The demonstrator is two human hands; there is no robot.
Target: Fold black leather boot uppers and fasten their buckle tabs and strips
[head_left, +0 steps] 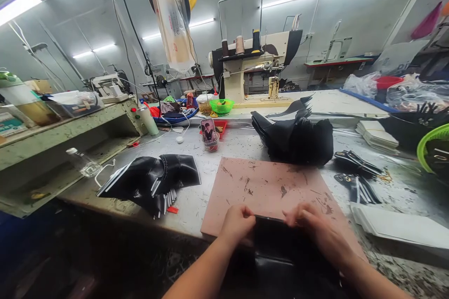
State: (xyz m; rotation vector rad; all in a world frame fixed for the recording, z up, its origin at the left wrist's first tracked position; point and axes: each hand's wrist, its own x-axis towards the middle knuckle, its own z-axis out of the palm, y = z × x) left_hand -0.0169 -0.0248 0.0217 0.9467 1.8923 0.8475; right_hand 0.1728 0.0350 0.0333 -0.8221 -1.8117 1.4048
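A black leather piece [280,243] lies at the near edge of a stained pink work board [266,187]. My left hand [236,224] pinches its upper left edge with curled fingers. My right hand [315,226] grips the upper right edge the same way. Both forearms reach in from the bottom of the view. Most of the piece below my hands is dark and hard to make out.
A pile of black leather pieces [154,180] lies to the left, a bigger black heap [298,138] behind the board. Black straps [358,173] and white sheets [400,226] lie right. A sewing machine [252,63], a phone [208,131] and a plastic bottle [82,162] stand farther back.
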